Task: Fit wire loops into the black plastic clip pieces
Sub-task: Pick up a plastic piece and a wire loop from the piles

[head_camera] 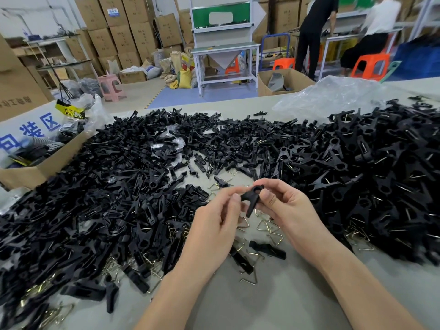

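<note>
right hand [289,210]: fingers [268,196] curled, thumb on the front, clamped on one black plastic clip piece [252,198]
left hand [214,225]: fingers [235,197] curled together, tips pinching the clip's left prong; can't tell if a wire is in them
clip position: held in the air between both hands, just above the bench [262,306], centre of view
clip axis: long axis steep, slightly tilted; ring end with its round hole points up and away, long leg points down toward the person
below the hands: loose brass-coloured triangular wire loops [263,225] on the bench, a few single black pieces among them
left pile [114,191]: large heap of black clip pieces, wire loops showing at its near edge
right pile [385,172]: heap of black clips, many with a wire visible in them
cardboard box [35,172]: on the bench at left, open, holds grey ribbed items and yellow-black labelled packs
clear plastic bag [333,96]: crumpled at the far right of the bench, contents unclear
open brown carton [263,85]: on the floor behind the bench, grey items inside
</note>
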Tool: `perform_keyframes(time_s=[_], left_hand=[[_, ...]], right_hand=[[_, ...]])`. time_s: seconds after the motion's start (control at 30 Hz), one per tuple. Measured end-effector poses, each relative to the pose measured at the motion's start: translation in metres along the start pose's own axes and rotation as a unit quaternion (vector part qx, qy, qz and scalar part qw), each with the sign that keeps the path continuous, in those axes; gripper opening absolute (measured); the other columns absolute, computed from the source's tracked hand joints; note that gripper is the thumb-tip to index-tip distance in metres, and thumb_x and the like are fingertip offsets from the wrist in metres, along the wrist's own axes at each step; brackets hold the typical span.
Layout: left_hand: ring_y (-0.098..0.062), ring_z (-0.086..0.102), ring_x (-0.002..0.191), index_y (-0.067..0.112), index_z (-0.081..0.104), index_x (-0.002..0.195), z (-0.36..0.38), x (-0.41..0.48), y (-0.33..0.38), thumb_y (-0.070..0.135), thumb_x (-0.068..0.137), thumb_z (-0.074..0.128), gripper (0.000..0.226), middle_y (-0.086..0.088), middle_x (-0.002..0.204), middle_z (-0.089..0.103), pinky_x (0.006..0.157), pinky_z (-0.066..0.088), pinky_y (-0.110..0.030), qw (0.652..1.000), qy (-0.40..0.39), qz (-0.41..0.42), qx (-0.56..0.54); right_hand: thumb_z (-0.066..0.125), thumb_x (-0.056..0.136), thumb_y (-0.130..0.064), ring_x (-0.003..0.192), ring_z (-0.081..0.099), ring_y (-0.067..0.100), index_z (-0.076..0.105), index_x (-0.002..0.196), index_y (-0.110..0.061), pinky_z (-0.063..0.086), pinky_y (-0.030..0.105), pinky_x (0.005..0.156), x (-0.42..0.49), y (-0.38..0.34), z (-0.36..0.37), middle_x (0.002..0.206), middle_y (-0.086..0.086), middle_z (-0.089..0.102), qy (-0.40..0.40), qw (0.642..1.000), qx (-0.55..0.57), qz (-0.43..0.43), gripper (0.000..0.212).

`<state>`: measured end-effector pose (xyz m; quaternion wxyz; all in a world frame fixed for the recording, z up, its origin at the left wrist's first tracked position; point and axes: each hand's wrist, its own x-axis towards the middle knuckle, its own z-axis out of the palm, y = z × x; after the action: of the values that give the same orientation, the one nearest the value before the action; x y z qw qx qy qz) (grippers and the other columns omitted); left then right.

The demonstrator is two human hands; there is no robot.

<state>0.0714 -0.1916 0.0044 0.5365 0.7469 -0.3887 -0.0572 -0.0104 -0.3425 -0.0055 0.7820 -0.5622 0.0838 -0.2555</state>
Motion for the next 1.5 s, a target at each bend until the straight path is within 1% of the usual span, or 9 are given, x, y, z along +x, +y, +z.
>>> perform_keyframes(time_s=[0.1, 0.27, 0.53, 0.77, 0.87, 1.07, 1.2, 1.33, 1.5], left_hand=[[0.000, 0.060, 0.076, 0.038, 0.048, 0.133, -0.006, 0.003, -0.007, 0.046, 0.102, 0.040, 0.033, 0.023, 0.098, 0.067, 0.071, 0.048, -0.030, 0.990, 0.044, 0.023, 0.134], [-0.010, 0.038, 0.131, 0.036, 0.045, 0.141, -0.002, -0.001, -0.010, 0.059, 0.100, 0.034, 0.048, 0.015, 0.136, 0.044, 0.112, 0.025, -0.031, 0.900, -0.118, 0.052, 0.417], [-0.014, 0.040, 0.127, 0.036, 0.050, 0.132, 0.002, 0.006, -0.005, 0.054, 0.103, 0.037, 0.036, 0.011, 0.128, 0.049, 0.104, 0.028, -0.029, 0.879, -0.167, 0.023, 0.445], [-0.009, 0.050, 0.114, 0.037, 0.054, 0.120, -0.002, 0.006, -0.014, 0.045, 0.106, 0.033, 0.026, 0.017, 0.117, 0.055, 0.096, 0.031, -0.024, 0.898, -0.111, 0.057, 0.421], [-0.015, 0.061, 0.083, 0.027, 0.066, 0.115, 0.000, 0.008, -0.014, 0.034, 0.102, 0.044, 0.027, 0.012, 0.102, 0.063, 0.083, 0.044, -0.028, 0.918, -0.011, 0.121, 0.378], [-0.003, 0.023, 0.074, 0.021, 0.071, 0.111, 0.001, 0.008, -0.018, 0.029, 0.099, 0.044, 0.030, 0.011, 0.098, 0.065, 0.067, 0.046, -0.027, 0.922, 0.083, 0.178, 0.333], [0.000, 0.048, 0.090, 0.038, 0.071, 0.108, 0.000, 0.007, -0.013, 0.050, 0.095, 0.043, 0.033, 0.028, 0.102, 0.063, 0.083, 0.039, -0.017, 0.969, 0.062, 0.090, 0.221], [0.011, 0.047, 0.103, 0.059, 0.069, 0.095, -0.004, 0.007, -0.007, 0.047, 0.089, 0.062, 0.015, 0.042, 0.100, 0.059, 0.087, 0.030, -0.006, 0.986, 0.097, 0.016, 0.133], [-0.001, 0.056, 0.062, 0.055, 0.070, 0.096, -0.005, 0.008, -0.007, 0.031, 0.095, 0.066, 0.025, 0.021, 0.080, 0.070, 0.063, 0.042, -0.009, 0.995, 0.089, -0.030, 0.038]], right_hand=[[0.071, 0.084, -0.032, 0.093, 0.071, 0.016, 0.077, 0.101, -0.030, 0.056, 0.021, 0.085, 0.003, 0.002, -0.003, 0.102, 0.003, 0.076, 0.042, 0.999, -0.014, -0.013, 0.019], [0.069, 0.084, -0.036, 0.088, 0.066, 0.011, 0.076, 0.110, -0.030, 0.056, 0.021, 0.088, 0.005, 0.004, -0.007, 0.105, -0.002, 0.075, 0.064, 0.997, -0.038, -0.021, 0.028], [0.066, 0.083, -0.029, 0.080, 0.067, 0.008, 0.081, 0.100, -0.029, 0.055, 0.017, 0.081, 0.005, -0.002, -0.004, 0.094, -0.001, 0.076, 0.072, 0.997, 0.007, -0.020, 0.023], [0.066, 0.082, -0.023, 0.077, 0.069, 0.005, 0.082, 0.095, -0.026, 0.055, 0.016, 0.076, 0.007, -0.005, -0.005, 0.090, 0.000, 0.077, 0.091, 0.993, 0.067, -0.018, 0.021], [0.066, 0.083, -0.024, 0.081, 0.071, 0.006, 0.082, 0.097, -0.026, 0.055, 0.016, 0.076, 0.008, -0.006, -0.007, 0.092, 0.001, 0.078, 0.093, 0.993, 0.078, -0.014, 0.021], [0.066, 0.082, -0.022, 0.083, 0.073, 0.008, 0.083, 0.095, -0.025, 0.056, 0.017, 0.074, 0.007, -0.007, -0.005, 0.092, 0.003, 0.078, 0.095, 0.991, 0.099, 0.004, 0.021], [0.065, 0.081, -0.019, 0.080, 0.072, 0.009, 0.083, 0.091, -0.019, 0.057, 0.017, 0.071, 0.006, -0.009, -0.003, 0.091, 0.005, 0.077, 0.088, 0.990, 0.113, 0.014, 0.020], [0.064, 0.083, -0.016, 0.081, 0.072, 0.013, 0.079, 0.096, -0.013, 0.058, 0.020, 0.072, 0.004, -0.010, 0.000, 0.093, 0.010, 0.076, 0.065, 0.990, 0.118, 0.031, 0.020], [0.064, 0.085, -0.020, 0.088, 0.073, 0.017, 0.080, 0.098, -0.015, 0.059, 0.024, 0.075, 0.001, -0.011, 0.003, 0.100, 0.012, 0.076, 0.027, 0.993, 0.105, 0.046, 0.021]])
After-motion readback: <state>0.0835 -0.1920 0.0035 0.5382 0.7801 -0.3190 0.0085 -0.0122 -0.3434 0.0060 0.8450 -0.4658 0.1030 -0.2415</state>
